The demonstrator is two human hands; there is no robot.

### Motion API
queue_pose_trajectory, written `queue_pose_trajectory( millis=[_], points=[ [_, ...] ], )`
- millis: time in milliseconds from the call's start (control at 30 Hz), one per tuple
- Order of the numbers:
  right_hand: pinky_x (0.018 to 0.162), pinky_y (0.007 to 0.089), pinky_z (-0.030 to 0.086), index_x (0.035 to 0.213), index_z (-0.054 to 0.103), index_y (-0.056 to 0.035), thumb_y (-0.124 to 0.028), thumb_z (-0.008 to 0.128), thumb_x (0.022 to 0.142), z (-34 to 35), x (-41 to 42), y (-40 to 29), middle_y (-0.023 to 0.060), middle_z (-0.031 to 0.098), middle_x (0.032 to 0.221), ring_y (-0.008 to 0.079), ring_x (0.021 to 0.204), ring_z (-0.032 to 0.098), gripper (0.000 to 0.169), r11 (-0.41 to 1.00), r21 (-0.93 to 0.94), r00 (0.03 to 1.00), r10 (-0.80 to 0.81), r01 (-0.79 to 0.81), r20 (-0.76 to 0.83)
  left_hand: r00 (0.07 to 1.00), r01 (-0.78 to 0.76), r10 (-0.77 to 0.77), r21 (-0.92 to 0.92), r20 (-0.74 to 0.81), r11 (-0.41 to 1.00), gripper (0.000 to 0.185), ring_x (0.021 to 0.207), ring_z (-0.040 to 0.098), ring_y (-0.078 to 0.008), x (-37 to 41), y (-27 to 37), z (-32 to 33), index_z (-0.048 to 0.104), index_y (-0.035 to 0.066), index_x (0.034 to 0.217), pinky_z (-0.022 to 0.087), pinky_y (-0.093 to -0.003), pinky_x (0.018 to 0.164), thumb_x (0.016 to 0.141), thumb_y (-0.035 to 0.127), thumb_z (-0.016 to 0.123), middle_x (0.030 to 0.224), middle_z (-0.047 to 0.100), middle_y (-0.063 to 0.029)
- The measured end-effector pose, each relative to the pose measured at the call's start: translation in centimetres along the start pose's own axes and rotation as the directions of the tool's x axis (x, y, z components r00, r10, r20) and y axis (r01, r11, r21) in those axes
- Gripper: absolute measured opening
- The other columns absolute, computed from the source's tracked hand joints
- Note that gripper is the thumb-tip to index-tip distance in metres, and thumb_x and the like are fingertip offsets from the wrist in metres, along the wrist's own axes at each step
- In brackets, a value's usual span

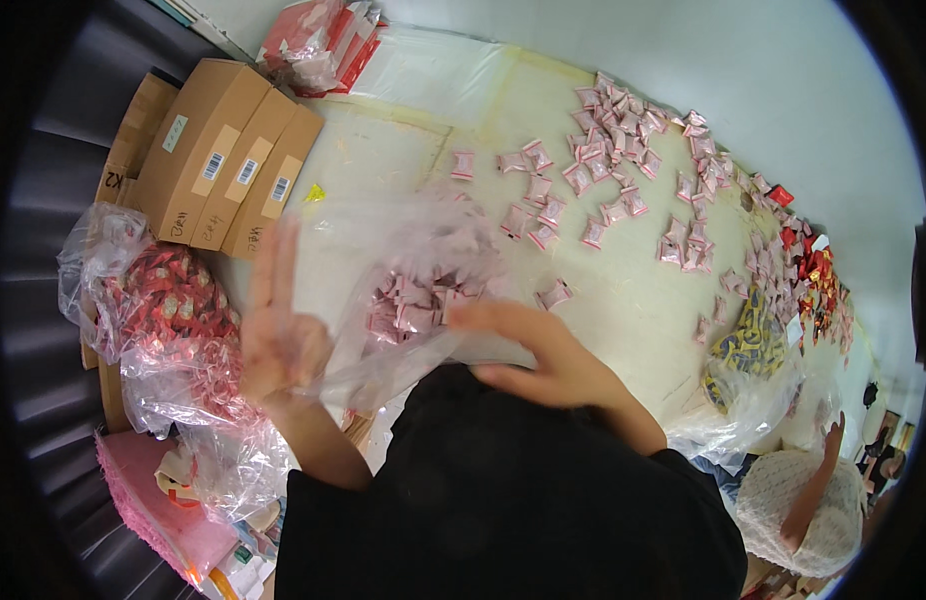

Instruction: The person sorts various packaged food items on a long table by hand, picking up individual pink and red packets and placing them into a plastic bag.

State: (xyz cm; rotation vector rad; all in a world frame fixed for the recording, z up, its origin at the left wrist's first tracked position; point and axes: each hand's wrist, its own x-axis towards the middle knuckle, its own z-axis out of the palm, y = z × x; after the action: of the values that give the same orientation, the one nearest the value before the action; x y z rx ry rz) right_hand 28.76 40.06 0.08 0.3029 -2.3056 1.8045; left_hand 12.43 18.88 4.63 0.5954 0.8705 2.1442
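In front of me a clear plastic bag (358, 367) holds a heap of small pink-and-white wrapped packets (414, 307). My left hand (286, 337), blurred, is at the bag's left edge; its thumb and a finger are curled on the film while other fingers point away from me. My right hand (545, 349) reaches over the bag's right side with fingers and thumb apart. Its fingertips are by the packets, and blur hides whether it pinches the film. A single pink packet (554, 295) lies just beyond the right hand.
Loose pink packets (616, 135) spread over the table (613, 300). Cardboard boxes (215, 150) stand at the left, near a bag of red packets (177, 300). Red-and-gold packets (815, 274) and a yellow-patterned bag (748, 349) are at right, near another person's arm (812, 487).
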Motion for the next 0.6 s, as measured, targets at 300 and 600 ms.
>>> queue_pose_trajectory(
  millis=[300, 600],
  points=[
    [0.091, 0.0441, 0.038, 0.121, 0.049, -0.0126, -0.02, 0.065, 0.075, -4.6, 4.5, 19.2, 0.0154, 0.046, 0.125, 0.029, 0.116, 0.044, 0.049, 0.849, -0.463, 0.915, 0.055, -0.254, -0.4, 0.976, -0.103, 0.097, -0.021, -0.196, 0.994, 0.111, 0.041, 0.047, -0.0122, -0.4, 1.4, 0.2, -0.015, 0.002, 0.137, 0.033, -0.0188, 0.037, 0.055, -0.004, 0.059, 0.147, -0.013, -0.011],
    [0.096, 0.0683, 0.015, 0.124, 0.047, -0.0233, -0.048, 0.065, 0.068, -4.7, 11.7, 29.2, 0.0069, 0.031, 0.138, 0.0334, 0.132, 0.017, 0.063, 0.326, -0.926, 0.907, 0.418, -0.192, -0.041, 0.981, 0.06, -0.022, 0.193, -0.192, 0.979, 0.111, 0.045, 0.051, -0.0139, 0.3, 3.3, 0.0, -0.021, 0.004, 0.136, 0.034, -0.0222, 0.039, 0.056, -0.006, 0.055, 0.147, -0.014, -0.0086]
  ],
)
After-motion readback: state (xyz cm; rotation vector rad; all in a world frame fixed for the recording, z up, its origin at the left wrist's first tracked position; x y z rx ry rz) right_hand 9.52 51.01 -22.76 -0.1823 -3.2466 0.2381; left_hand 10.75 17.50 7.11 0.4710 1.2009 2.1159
